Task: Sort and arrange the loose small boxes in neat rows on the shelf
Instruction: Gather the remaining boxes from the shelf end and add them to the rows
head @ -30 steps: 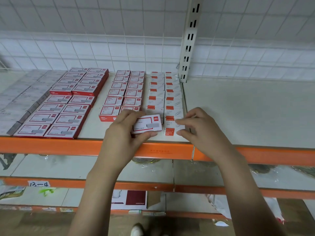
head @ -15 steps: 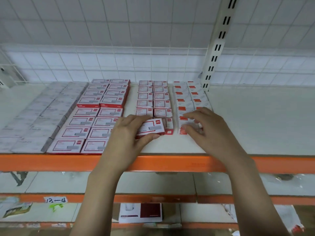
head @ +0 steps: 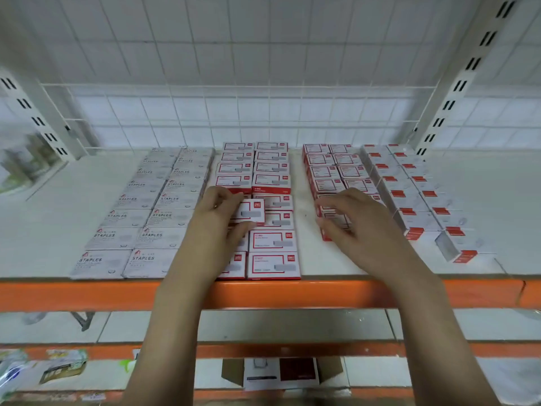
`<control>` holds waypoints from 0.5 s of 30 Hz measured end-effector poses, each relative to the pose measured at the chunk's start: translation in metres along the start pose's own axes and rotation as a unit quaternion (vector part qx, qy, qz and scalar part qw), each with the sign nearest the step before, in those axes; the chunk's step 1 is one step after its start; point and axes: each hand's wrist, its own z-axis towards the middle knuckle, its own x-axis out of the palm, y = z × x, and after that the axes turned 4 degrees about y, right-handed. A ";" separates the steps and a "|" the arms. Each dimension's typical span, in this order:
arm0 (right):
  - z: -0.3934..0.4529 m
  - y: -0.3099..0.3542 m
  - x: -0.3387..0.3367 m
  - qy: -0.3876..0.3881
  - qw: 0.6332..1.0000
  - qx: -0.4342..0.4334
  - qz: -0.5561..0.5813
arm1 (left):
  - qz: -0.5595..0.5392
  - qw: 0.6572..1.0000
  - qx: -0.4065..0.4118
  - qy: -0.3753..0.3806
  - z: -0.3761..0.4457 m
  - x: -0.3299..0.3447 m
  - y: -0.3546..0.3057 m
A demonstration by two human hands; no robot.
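Matt white board on the shelf (head: 336,259), with a smooth orange painted metal front rail (head: 73,294). The red-and-white boxes (head: 273,266) look like smooth card with a slight sheen; the grey staples boxes (head: 101,263) duller. White-coated wire grid (head: 263,112) behind, beside a painted slotted metal upright (head: 456,92).

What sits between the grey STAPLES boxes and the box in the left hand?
Nothing in the head view: the left hand itself borders the STAPLES boxes, holding its red-and-white box above the neighbouring rows.
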 end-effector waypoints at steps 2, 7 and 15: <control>0.000 0.003 0.004 -0.004 1.000 0.005 0.003 | -0.009 1.000 -0.002 -0.003 0.001 0.001 0.006; 0.002 0.014 0.012 -0.008 1.000 0.020 0.003 | -0.006 1.000 0.018 0.000 0.010 0.000 0.021; 0.005 0.023 0.016 -0.016 0.999 0.033 -0.005 | 0.072 0.995 0.061 -0.013 0.024 0.003 0.030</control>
